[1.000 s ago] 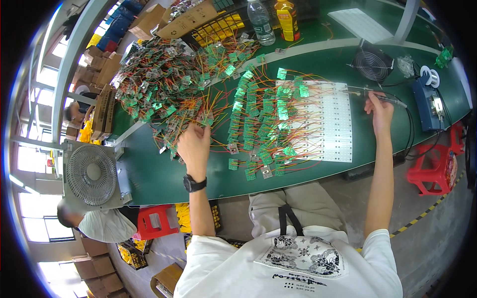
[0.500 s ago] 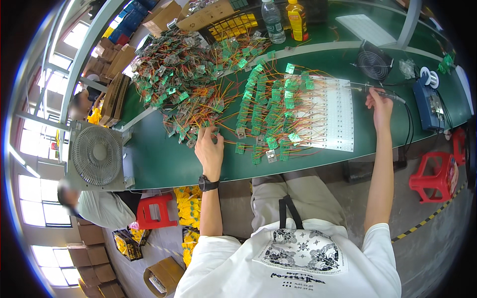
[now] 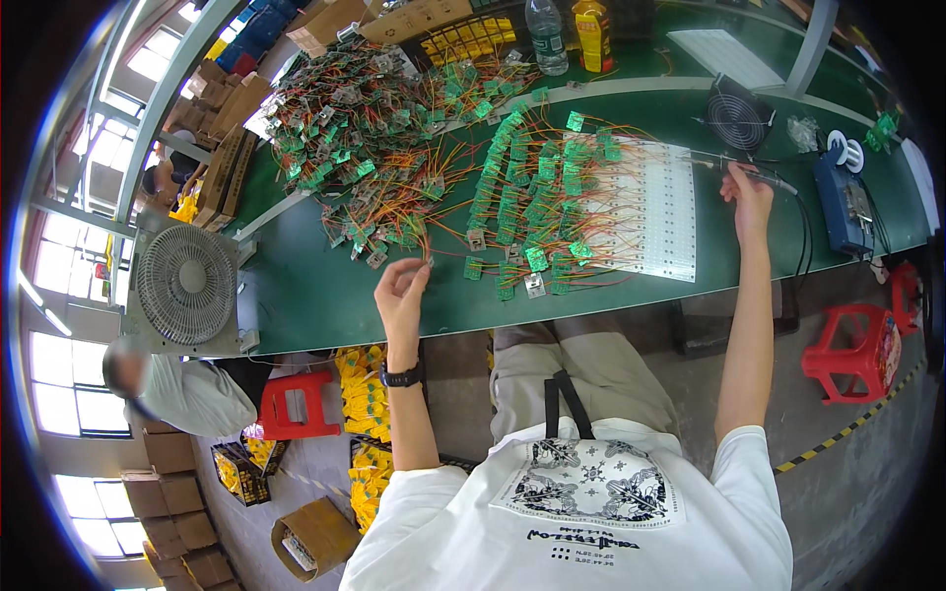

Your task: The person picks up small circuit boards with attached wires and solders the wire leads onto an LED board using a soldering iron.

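Note:
My left hand (image 3: 400,300), a dark watch on its wrist, is at the near edge of a heaped pile of small green circuit boards with orange and red wires (image 3: 345,148). Its thumb and forefinger pinch the end of a thin orange wire (image 3: 427,239). My right hand (image 3: 750,202) grips a soldering iron (image 3: 774,180), its tip pointing left toward a white perforated board (image 3: 670,222). Rows of wired green boards (image 3: 542,202) lie along that board's left side, their wires spread across it.
A small black fan (image 3: 739,120) and a blue soldering station (image 3: 844,209) with a solder spool (image 3: 849,151) stand at the right. Two bottles (image 3: 591,37) are at the back. A larger fan (image 3: 187,286) sits off the table's left end, near a seated person (image 3: 192,394).
My left hand has drawn back toward me from the pile's edge, its fingers pinched. My right hand stays about where it was with the soldering iron. The whole view has shifted slightly.

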Tool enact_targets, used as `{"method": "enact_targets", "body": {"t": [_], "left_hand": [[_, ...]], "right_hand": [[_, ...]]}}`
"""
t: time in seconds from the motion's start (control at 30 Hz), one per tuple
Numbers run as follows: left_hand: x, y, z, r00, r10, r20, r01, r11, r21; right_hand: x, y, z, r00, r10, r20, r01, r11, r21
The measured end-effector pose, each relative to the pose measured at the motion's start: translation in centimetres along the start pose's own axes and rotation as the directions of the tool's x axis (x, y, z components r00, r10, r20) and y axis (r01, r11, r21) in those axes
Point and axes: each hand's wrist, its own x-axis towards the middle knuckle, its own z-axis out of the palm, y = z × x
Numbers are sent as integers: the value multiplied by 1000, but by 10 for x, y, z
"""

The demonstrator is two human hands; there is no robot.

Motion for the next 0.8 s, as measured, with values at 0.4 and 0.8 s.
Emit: {"method": "enact_targets", "body": {"t": [0.4, 0.8], "left_hand": [[-16, 1, 1, 986, 143, 85, -165, 772, 614], [-15, 29, -7, 906, 376, 197, -413, 673, 613]], "right_hand": [[-3, 6, -2, 1000, 9, -7, -9, 1000, 7], [3, 2, -5, 999, -16, -32, 15, 1000, -28]]}}
